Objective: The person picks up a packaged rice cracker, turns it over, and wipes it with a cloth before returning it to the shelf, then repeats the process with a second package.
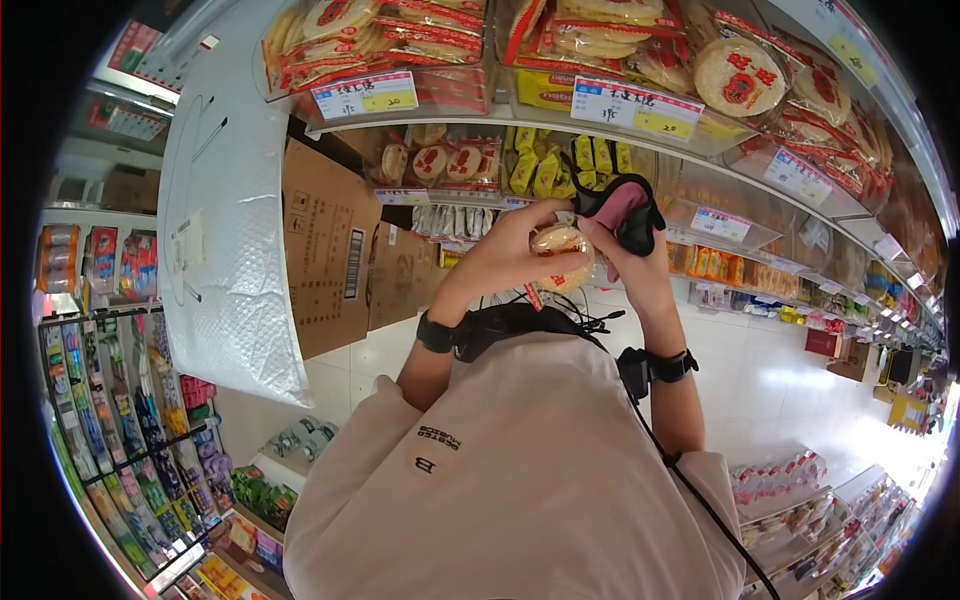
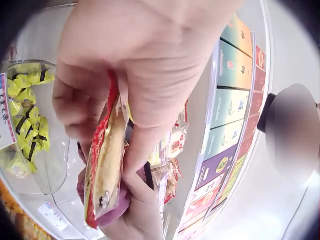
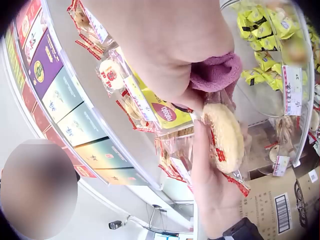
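My left hand (image 1: 512, 248) grips a rice cracker pack (image 1: 562, 252) between thumb and fingers, in front of my chest below the shelves. The pack is clear film with red print and a red edge; in the left wrist view the pale round cracker (image 2: 111, 162) shows edge-on. My right hand (image 1: 640, 272) is close beside it and holds a folded purple cloth (image 1: 618, 205) with a black side. In the right wrist view the purple cloth (image 3: 212, 75) bunches out of that hand, right at the pack's upper end. Part of the right hand's fingers is hidden behind the cloth.
Shelf bins hold more rice cracker packs (image 1: 742, 80) and yellow-wrapped snacks (image 1: 545, 175). Price tags (image 1: 637, 105) line the shelf edges. Cardboard boxes (image 1: 325, 240) and a white padded sheet (image 1: 225, 250) stand at the left. A thin cable (image 1: 720, 520) runs down past the right arm.
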### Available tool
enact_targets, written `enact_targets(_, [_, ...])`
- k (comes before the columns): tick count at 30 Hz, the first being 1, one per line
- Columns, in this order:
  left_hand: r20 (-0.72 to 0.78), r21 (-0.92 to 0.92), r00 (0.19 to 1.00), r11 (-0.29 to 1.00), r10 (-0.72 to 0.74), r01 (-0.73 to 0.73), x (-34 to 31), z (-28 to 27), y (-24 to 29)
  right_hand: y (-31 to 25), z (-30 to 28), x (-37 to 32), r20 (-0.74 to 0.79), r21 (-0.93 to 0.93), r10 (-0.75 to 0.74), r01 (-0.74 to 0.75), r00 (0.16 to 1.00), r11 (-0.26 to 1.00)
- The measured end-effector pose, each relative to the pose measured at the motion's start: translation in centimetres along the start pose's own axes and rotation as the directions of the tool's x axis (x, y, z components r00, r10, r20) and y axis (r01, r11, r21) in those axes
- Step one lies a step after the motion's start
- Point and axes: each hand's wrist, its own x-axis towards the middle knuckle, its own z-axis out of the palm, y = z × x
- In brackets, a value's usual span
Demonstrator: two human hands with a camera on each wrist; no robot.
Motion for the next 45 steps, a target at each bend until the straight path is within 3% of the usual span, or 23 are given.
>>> enact_targets(1, [0.051,0.035,0.997,0.998,0.056,-0.058,0.1,-0.2,-0.3,-0.2,0.1,0.0,-0.016,-0.016,-0.02,0.019,1.0,1.0])
enact_targets(3, [0.089,-0.098,0.996,0.995,0.005,0.004,0.0,0.1,-0.3,-0.5,0.5,0.0,-0.048,-0.051,-0.061,0.059,0.997,0.997])
enact_targets(6, [0.1,-0.184,0.994,0.981,-0.044,0.062,0.0,0.3,0.3,0.6,1.3,0.0,-0.317,-0.04,-0.173,0.169,0.932,0.985])
enact_targets(9, [0.029,-0.342,0.992,0.931,-0.123,0.126,0.4,0.4,0.0,1.3,0.8,0.5,-0.319,-0.299,-0.42,0.33,0.85,0.895])
enact_targets(10, [0.001,-0.414,0.987,0.899,-0.159,0.145,0.6,0.5,-0.1,1.2,1.6,0.2,-0.241,-0.415,-0.546,0.423,0.802,0.805])
enact_targets(11, [-0.069,-0.538,0.984,0.837,-0.163,0.101,0.5,1.1,0.1,0.7,1.8,0.0,-0.028,-0.455,-0.556,0.485,0.831,0.747])
enact_targets(13, [-0.111,-0.722,0.966,0.686,-0.234,0.083,1.0,1.6,1.2,0.0,3.0,-0.6,0.246,-0.65,-0.657,0.624,0.712,0.433])
enact_targets(14, [-0.087,-0.79,0.953,0.603,-0.291,0.112,1.5,1.5,1.1,0.2,3.1,-1.1,0.291,-0.626,-0.633,0.643,0.718,0.441])
enact_targets(16, [-0.095,-0.806,0.962,0.587,-0.255,0.076,1.3,0.4,0.9,0.6,3.1,-1.6,0.39,-0.571,-0.581,0.683,0.714,0.456])
enact_targets(19, [-0.144,-0.764,0.96,0.643,-0.239,0.045,1.3,0.3,1.2,-0.1,3.6,-1.8,0.395,-0.482,-0.541,0.669,0.742,0.566])
enact_targets(21, [-0.162,-0.728,0.963,0.685,-0.216,0.032,1.4,1.2,1.8,-0.3,3.5,-0.3,0.341,-0.512,-0.588,0.67,0.733,0.538])
enact_targets(22, [-0.238,-0.744,0.907,0.666,-0.347,0.06,1.2,2.3,3.6,-0.3,3.7,0.5,0.302,-0.535,-0.616,0.664,0.727,0.522])
enact_targets(24, [-0.185,-0.803,0.93,0.594,-0.317,0.043,1.2,2.2,1.9,-0.3,4.4,0.8,0.248,-0.58,-0.643,0.643,0.725,0.5])
enact_targets(27, [-0.178,-0.894,0.925,0.448,-0.335,-0.01,1.5,0.6,1.4,-0.2,5.0,-0.2,0.355,-0.586,-0.645,0.699,0.676,0.41])
enact_targets(29, [-0.219,-0.886,0.963,0.445,-0.157,-0.129,1.4,-0.7,-0.4,-0.3,5.3,-1.1,0.427,-0.539,-0.606,0.727,0.671,0.426])
enact_targets(30, [-0.197,-0.915,0.969,0.382,-0.15,-0.127,1.1,-1.0,0.0,-0.1,5.2,-1.1,0.448,-0.514,-0.593,0.736,0.669,0.441])
enact_targets(32, [-0.245,-0.898,0.936,0.423,-0.252,-0.121,1.2,0.0,0.1,0.5,4.5,-0.5,0.481,-0.523,-0.595,0.756,0.644,0.395])
enact_targets(36, [-0.246,-0.899,0.931,0.423,-0.271,-0.115,1.5,1.8,0.5,1.5,4.3,0.9,0.242,-0.574,-0.656,0.651,0.715,0.497])
enact_targets(38, [-0.262,-0.858,0.911,0.508,-0.317,-0.07,1.5,2.0,-0.3,2.0,4.4,0.9,0.099,-0.344,-0.59,0.583,0.802,0.736])
enact_targets(40, [-0.348,-0.806,0.865,0.587,-0.361,-0.079,1.3,2.4,0.6,3.6,4.8,1.5,-0.093,-0.134,-0.521,0.508,0.849,0.851])
enact_targets(41, [-0.384,-0.786,0.855,0.609,-0.348,-0.105,1.3,2.4,1.0,3.7,3.6,1.8,-0.065,-0.054,-0.258,0.255,0.964,0.965])
enact_targets(42, [-0.419,-0.764,0.845,0.632,-0.333,-0.13,1.3,2.3,1.3,3.0,1.7,1.9,-0.016,0.015,0.022,-0.022,1.0,1.0])
enact_targets(45, [-0.489,-0.682,0.824,0.715,-0.287,-0.156,1.5,2.4,1.0,2.8,2.3,1.3,-0.001,0.436,0.185,-0.166,0.983,0.885])
